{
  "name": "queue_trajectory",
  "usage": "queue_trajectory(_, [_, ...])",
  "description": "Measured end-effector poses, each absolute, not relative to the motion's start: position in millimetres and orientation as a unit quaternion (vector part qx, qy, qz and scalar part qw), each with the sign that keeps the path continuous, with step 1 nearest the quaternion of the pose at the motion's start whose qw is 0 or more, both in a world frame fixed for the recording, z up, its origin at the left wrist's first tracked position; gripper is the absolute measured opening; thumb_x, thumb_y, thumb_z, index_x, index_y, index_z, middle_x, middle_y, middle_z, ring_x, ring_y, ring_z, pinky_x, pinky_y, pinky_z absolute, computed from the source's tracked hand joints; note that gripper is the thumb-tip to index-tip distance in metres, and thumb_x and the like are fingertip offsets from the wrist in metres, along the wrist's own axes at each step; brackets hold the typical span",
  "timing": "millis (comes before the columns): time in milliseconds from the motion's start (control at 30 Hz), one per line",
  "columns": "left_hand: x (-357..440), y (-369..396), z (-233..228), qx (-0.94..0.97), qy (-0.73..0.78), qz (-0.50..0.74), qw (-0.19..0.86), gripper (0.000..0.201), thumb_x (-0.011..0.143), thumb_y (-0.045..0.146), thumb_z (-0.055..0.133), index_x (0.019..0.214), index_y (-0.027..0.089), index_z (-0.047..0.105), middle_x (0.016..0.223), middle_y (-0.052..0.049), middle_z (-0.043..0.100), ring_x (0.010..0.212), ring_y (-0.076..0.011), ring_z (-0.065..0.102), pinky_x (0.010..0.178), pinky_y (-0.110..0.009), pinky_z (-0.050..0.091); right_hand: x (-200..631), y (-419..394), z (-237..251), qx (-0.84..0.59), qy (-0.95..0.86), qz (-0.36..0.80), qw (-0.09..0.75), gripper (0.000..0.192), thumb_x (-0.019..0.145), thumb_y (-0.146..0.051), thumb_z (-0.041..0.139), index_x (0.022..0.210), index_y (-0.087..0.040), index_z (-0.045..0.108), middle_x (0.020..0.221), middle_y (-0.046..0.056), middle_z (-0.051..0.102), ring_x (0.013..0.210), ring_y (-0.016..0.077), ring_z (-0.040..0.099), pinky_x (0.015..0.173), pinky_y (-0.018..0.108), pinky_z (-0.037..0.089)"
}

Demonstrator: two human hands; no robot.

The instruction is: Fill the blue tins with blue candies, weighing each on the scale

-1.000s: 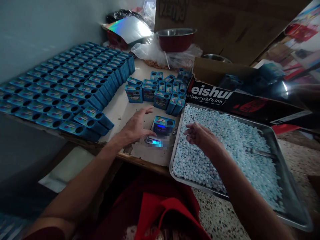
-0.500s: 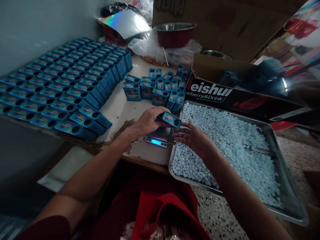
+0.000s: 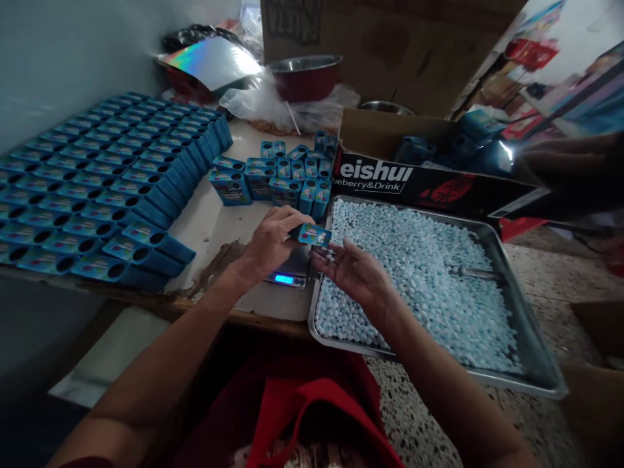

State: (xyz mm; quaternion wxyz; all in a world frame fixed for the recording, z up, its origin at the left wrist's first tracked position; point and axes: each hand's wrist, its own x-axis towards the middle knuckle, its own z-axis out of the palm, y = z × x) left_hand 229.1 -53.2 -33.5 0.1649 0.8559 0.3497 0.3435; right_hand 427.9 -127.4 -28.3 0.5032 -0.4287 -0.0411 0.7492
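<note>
My left hand [image 3: 277,237] grips a small blue candy box [image 3: 314,234], tilted so that its top with the round hole faces right. White candies show at that hole. Just below it my right hand [image 3: 353,270] is open, palm up and fingers stretched, with a few white candies [image 3: 331,255] lying on the fingertips. Under both hands sits a small digital scale [image 3: 285,279] with a lit blue display; the figures are too blurred to read. A metal tray [image 3: 539,364] full of pale blue and white candies [image 3: 414,279] lies to the right, a metal scoop [image 3: 472,273] resting in it.
Rows of blue boxes [image 3: 121,162] fill the table's left side. Several more boxes [image 3: 285,188] stand loosely behind my hands. A black carton [image 3: 439,185] borders the tray at the back. Farther off are a red bowl [image 3: 305,81] and clear plastic [image 3: 244,104].
The box in my left hand has tipped toward my right hand, and candies now show at its hole and on my right fingertips. The view has shifted right.
</note>
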Motion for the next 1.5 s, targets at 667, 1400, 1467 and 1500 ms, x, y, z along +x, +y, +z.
queue_trajectory(667, [193, -76, -76, 0.599, 0.450, 0.393, 0.533, 0.064, 0.074, 0.040, 0.094, 0.130, 0.024, 0.069, 0.114, -0.005, 0.079, 0.107, -0.0255, 0.074, 0.099, -0.039, 0.060, 466, -111, -40, -0.488, -0.167, 0.639, 0.570, 0.025, 0.097, 0.001, 0.059, 0.105, -0.009, 0.080, 0.086, 0.008, 0.082, 0.066, 0.0081, 0.074, 0.065, 0.011, 0.063])
queue_trajectory(1400, [173, -76, -31, 0.735, 0.444, 0.431, 0.277, 0.048, 0.087, 0.037, 0.088, 0.131, 0.023, 0.072, 0.134, -0.010, 0.073, 0.128, -0.0291, 0.068, 0.114, -0.050, 0.052, 469, -118, -52, -0.473, -0.258, 0.660, 0.523, 0.031, 0.073, -0.031, 0.098, 0.096, -0.016, 0.084, 0.080, 0.003, 0.078, 0.064, 0.0067, 0.067, 0.058, 0.012, 0.056])
queue_trajectory(1467, [179, -75, -27, 0.780, 0.426, 0.409, 0.208, 0.053, 0.086, 0.033, 0.090, 0.134, 0.022, 0.070, 0.134, -0.010, 0.074, 0.128, -0.0291, 0.068, 0.116, -0.048, 0.051, 473, -117, -50, -0.482, -0.270, 0.636, 0.539, 0.034, 0.073, -0.039, 0.099, 0.092, -0.017, 0.084, 0.079, 0.002, 0.077, 0.066, 0.0072, 0.067, 0.061, 0.013, 0.056])
queue_trajectory(1500, [182, -74, -26, 0.801, 0.415, 0.395, 0.178, 0.056, 0.084, 0.031, 0.092, 0.135, 0.022, 0.069, 0.134, -0.010, 0.073, 0.129, -0.0293, 0.067, 0.117, -0.048, 0.051, 475, -117, -49, -0.487, -0.272, 0.622, 0.550, 0.035, 0.074, -0.044, 0.098, 0.090, -0.017, 0.083, 0.079, 0.002, 0.077, 0.066, 0.0075, 0.067, 0.063, 0.014, 0.057])
